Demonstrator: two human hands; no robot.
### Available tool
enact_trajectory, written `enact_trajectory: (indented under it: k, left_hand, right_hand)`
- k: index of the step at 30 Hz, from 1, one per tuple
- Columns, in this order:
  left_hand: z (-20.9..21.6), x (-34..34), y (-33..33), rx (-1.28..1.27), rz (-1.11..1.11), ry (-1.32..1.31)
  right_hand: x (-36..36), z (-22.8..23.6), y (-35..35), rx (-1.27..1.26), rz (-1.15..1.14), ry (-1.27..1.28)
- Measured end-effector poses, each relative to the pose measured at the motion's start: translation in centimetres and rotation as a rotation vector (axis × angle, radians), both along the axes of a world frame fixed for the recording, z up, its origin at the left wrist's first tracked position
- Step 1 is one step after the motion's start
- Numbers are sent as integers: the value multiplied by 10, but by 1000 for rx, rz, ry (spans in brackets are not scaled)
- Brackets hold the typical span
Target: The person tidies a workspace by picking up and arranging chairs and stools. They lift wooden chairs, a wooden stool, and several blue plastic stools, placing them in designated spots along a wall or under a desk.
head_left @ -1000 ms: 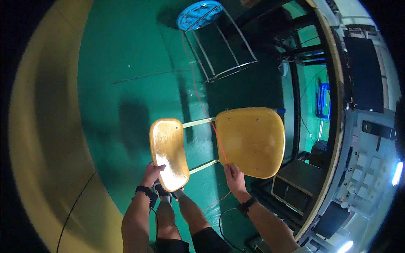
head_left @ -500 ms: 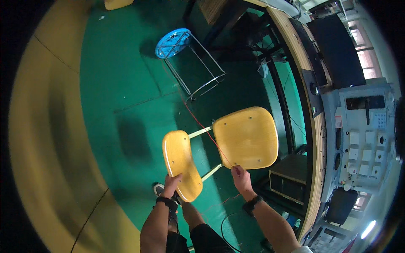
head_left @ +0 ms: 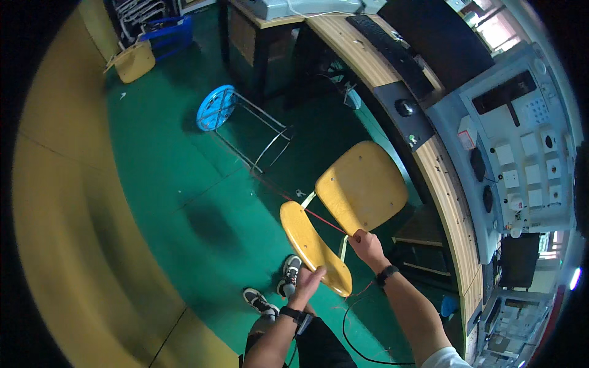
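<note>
A chair with a yellow wooden seat and a curved yellow backrest stands in front of me, turned at an angle. My left hand grips the near edge of the backrest, thumb over its face. At the seat's near corner my right hand is closed, with a red cord leading up to its fingertips. Whether those fingers also clasp the seat edge, I cannot tell. The cord runs from the floor through the gap between backrest and seat. Pale metal bars join the two parts.
A blue round stool with metal legs lies on its side on the green floor. Right of the chair runs a long wooden workbench with a keyboard, monitor and grey panel. Another yellow chair and a blue crate are far left. A black cable curves nearby.
The chair has turned clockwise and sits further right in view, both hands moving with it. My view has shifted, bringing the far chair and crate into sight. Both hands stay closed.
</note>
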State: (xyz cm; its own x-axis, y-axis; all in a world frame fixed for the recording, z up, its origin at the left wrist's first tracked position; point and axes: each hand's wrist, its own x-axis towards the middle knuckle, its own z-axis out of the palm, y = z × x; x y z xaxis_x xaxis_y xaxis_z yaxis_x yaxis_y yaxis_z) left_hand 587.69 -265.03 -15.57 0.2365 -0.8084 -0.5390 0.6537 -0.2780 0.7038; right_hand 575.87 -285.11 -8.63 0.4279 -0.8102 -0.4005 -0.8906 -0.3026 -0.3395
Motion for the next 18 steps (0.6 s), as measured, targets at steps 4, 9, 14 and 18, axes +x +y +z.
enact_trajectory:
  k: [4, 9, 14, 18]
  left_hand:
    - [48, -28, -66, 82, 99, -176]
    - [57, -47, -99, 41, 14, -94]
    - [60, -77, -121, 28, 131, -292]
    - [91, -78, -150, -23, 145, -239]
  right_hand:
    - [-17, 30, -35, -91, -56, -104]
    - [15, 80, -79, -264, -74, -217]
    - [63, 97, -122, -336, -27, -296]
    - [75, 143, -106, -191, 131, -365]
